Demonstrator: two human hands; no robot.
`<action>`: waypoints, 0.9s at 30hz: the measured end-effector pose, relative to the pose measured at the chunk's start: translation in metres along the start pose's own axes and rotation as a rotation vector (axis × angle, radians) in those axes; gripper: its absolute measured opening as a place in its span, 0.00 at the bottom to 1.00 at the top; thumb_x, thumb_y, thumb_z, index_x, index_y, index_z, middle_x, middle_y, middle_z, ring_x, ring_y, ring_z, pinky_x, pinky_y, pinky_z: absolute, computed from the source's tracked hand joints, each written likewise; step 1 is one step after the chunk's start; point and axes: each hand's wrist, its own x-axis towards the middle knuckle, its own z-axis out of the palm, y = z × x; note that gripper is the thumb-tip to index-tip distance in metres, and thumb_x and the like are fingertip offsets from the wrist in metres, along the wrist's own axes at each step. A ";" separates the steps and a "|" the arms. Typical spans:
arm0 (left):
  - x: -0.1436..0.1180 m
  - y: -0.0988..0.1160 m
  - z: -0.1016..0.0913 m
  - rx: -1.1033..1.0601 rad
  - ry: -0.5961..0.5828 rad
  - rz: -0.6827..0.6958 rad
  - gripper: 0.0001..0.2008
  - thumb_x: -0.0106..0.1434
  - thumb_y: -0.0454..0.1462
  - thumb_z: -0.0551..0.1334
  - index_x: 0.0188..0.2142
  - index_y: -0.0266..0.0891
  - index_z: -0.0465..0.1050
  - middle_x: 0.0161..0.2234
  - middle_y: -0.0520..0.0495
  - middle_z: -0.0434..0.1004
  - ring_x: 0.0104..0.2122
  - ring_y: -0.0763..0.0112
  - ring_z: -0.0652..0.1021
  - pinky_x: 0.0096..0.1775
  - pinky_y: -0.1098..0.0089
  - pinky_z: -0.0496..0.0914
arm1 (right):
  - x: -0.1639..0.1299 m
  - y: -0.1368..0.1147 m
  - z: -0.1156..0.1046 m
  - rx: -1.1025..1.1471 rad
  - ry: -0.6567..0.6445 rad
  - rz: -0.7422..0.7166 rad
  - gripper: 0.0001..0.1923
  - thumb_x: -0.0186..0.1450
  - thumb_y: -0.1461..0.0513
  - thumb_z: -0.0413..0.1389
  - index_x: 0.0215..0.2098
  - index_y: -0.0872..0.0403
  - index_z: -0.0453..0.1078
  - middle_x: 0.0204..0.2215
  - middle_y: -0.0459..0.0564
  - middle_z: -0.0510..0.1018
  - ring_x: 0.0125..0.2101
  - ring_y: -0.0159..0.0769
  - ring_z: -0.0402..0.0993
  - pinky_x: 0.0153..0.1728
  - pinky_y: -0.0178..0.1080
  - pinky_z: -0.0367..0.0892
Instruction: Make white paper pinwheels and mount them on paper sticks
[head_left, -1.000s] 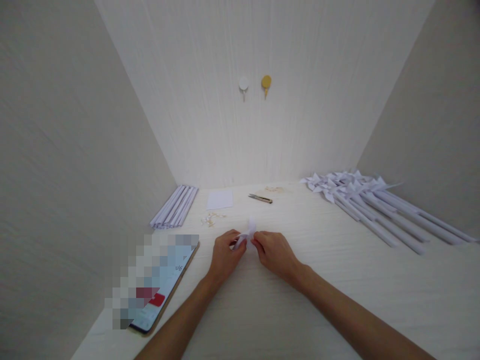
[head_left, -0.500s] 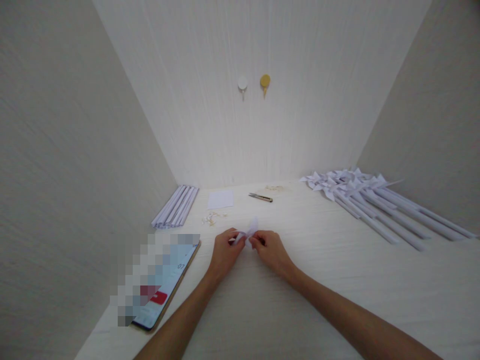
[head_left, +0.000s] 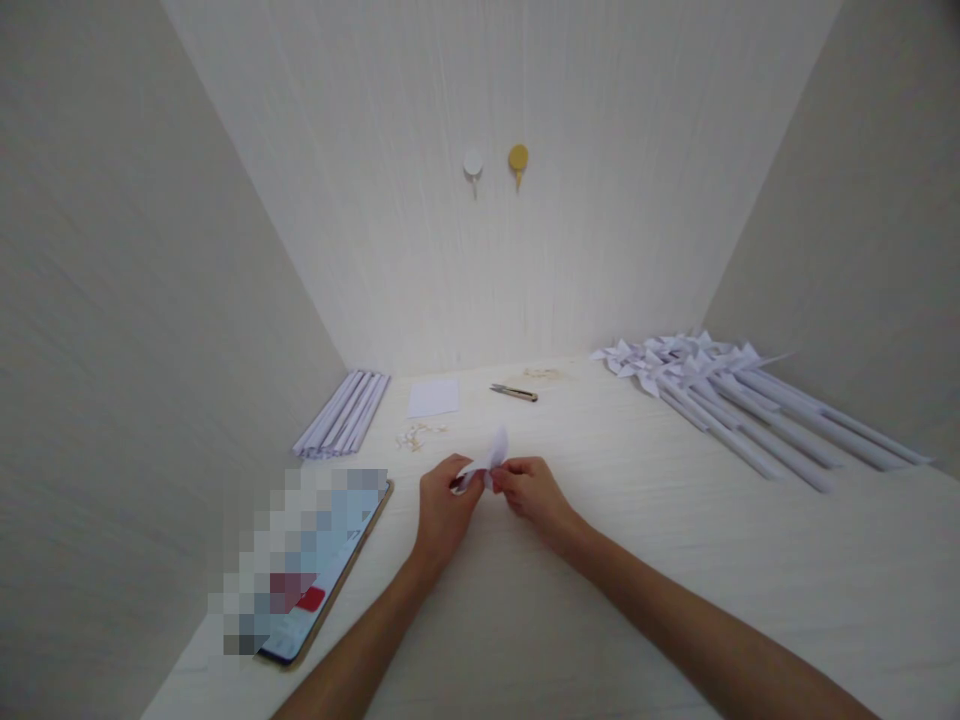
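Note:
Between my two hands is a white paper pinwheel head (head_left: 491, 455), its curled blades standing up over the fingers. My left hand (head_left: 446, 500) grips its left side, thumb and fingers closed on the paper. My right hand (head_left: 531, 490) pinches its right side near the middle. What the right fingertips press there is too small to tell. Beyond the left hand lie small pale bits (head_left: 420, 435) and a square white paper sheet (head_left: 433, 398). A pair of thread snips (head_left: 514, 392) rests farther back on the table.
Finished paper pinwheels (head_left: 697, 375) with rolled sticks lie piled at the right. Rolled paper tubes (head_left: 343, 415) are stacked at the back left. A phone (head_left: 330, 570), partly blurred, lies at the left. Two hooks, one white (head_left: 472, 163), one yellow (head_left: 518, 158), hang on the back wall.
The paper between my hands has turned, so a blade stands taller and its curl shows more. My hands stay close together. The whole view has shifted slightly.

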 end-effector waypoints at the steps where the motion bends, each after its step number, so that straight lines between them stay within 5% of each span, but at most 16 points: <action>1: 0.000 0.001 0.001 0.012 0.001 0.014 0.07 0.50 0.34 0.56 0.22 0.36 0.72 0.22 0.52 0.71 0.24 0.75 0.70 0.29 0.75 0.64 | 0.000 0.000 0.000 0.002 0.005 -0.002 0.14 0.57 0.65 0.47 0.15 0.58 0.66 0.09 0.43 0.64 0.13 0.26 0.57 0.17 0.31 0.49; 8: -0.002 0.003 0.002 0.001 0.040 -0.015 0.07 0.49 0.34 0.56 0.23 0.36 0.72 0.22 0.51 0.71 0.25 0.74 0.70 0.28 0.74 0.65 | -0.009 0.001 -0.002 -0.328 0.129 -0.262 0.10 0.57 0.66 0.48 0.21 0.57 0.68 0.18 0.49 0.73 0.18 0.29 0.61 0.22 0.32 0.50; 15: 0.004 0.003 -0.006 -0.189 -0.126 -0.125 0.07 0.49 0.36 0.57 0.22 0.35 0.73 0.23 0.51 0.70 0.27 0.74 0.71 0.29 0.75 0.67 | 0.000 0.010 -0.003 -0.059 0.075 -0.201 0.11 0.54 0.66 0.50 0.15 0.57 0.64 0.13 0.43 0.65 0.16 0.25 0.55 0.20 0.30 0.49; 27: 0.009 -0.006 -0.011 -0.283 -0.225 -0.220 0.07 0.44 0.34 0.57 0.16 0.35 0.72 0.20 0.53 0.68 0.22 0.76 0.69 0.25 0.77 0.63 | 0.007 0.012 -0.010 0.195 -0.133 -0.088 0.11 0.52 0.67 0.49 0.13 0.56 0.60 0.11 0.39 0.59 0.16 0.25 0.54 0.20 0.30 0.49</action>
